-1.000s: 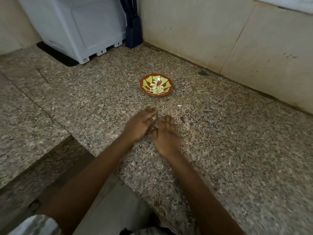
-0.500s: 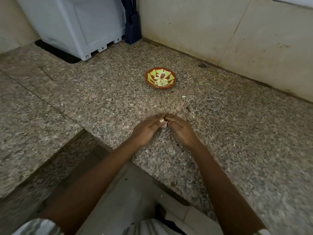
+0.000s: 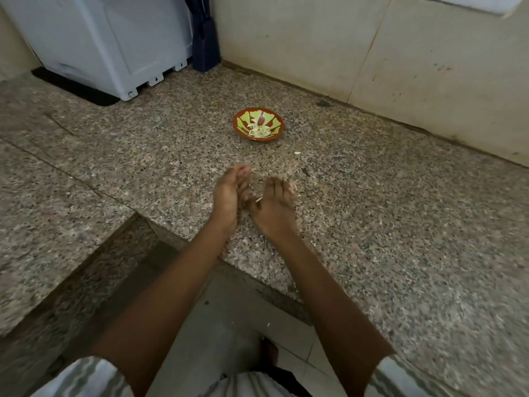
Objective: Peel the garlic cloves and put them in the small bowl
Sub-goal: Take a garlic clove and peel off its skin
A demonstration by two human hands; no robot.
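While one small bowl (image 3: 236, 125) holds cloves (image 3: 260, 130), the left hand (image 3: 228, 194) hangs slack-fingered; the right hand (image 3: 276, 209): cannot tell.

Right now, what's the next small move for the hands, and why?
Likely pinch up the pale sliver beside the right hand. It sits between that hand and the left hand, both with fingers loose, neither plainly gripping it. Clove or skin, I cannot tell; if clove, it goes forward to the small bowl, which already holds peeled cloves.
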